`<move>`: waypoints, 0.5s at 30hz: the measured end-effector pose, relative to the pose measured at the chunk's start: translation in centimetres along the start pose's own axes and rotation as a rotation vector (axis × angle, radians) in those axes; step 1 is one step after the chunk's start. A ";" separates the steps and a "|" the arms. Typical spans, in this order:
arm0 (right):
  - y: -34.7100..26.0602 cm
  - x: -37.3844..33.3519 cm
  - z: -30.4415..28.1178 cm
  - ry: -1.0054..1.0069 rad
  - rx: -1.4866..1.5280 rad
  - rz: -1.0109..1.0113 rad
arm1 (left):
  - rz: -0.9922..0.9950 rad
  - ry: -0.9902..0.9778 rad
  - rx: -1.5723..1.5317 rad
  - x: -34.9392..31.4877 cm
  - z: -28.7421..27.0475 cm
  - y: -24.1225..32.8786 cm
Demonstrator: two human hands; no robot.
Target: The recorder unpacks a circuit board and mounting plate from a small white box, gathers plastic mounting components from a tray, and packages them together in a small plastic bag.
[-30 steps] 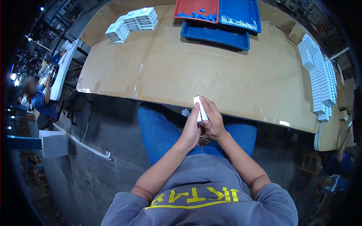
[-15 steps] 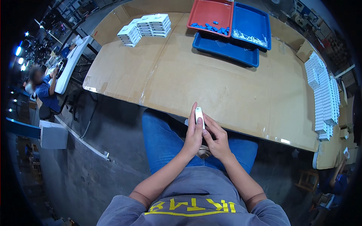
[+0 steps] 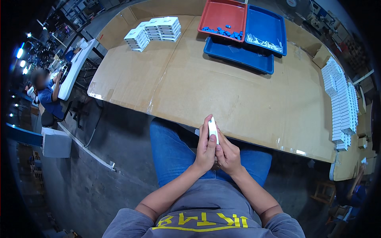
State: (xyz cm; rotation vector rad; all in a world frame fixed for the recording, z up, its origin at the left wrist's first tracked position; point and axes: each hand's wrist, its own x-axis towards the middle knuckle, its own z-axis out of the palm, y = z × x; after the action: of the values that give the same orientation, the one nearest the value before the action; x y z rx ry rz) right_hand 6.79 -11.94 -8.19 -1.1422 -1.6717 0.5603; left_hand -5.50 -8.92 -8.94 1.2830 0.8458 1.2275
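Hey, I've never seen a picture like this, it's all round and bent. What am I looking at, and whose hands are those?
This comes from a wide fisheye camera worn on a person's head, looking down, so straight edges curve near the rim. There is no machine: the forearms coming up from the bottom are the wearer's own.

The left hand and right hand are pressed together over the lap, holding a small white box upright between them.

Ahead lies a cardboard-covered table. At its far side sit a red tray with small blue pieces and two blue trays, one holding small white pieces. Stacks of white boxes stand at the far left, and long rows of white boxes run along the right. Another person sits at the far left.
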 end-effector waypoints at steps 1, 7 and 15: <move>0.0 0.0 0.0 0.004 -0.010 -0.011 | -0.006 -0.006 -0.014 0.0 0.0 0.0; 0.3 -0.3 0.2 0.025 -0.063 -0.059 | -0.007 -0.009 -0.056 -0.2 0.0 0.2; 0.0 -0.1 0.4 0.021 -0.034 0.000 | -0.031 -0.009 -0.047 0.1 -0.3 0.0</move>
State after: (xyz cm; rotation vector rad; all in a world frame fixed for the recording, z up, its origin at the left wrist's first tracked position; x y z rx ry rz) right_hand 6.41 -11.97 -8.40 -1.1691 -1.6690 0.5195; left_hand -5.78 -8.77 -8.95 1.2331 0.8226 1.2095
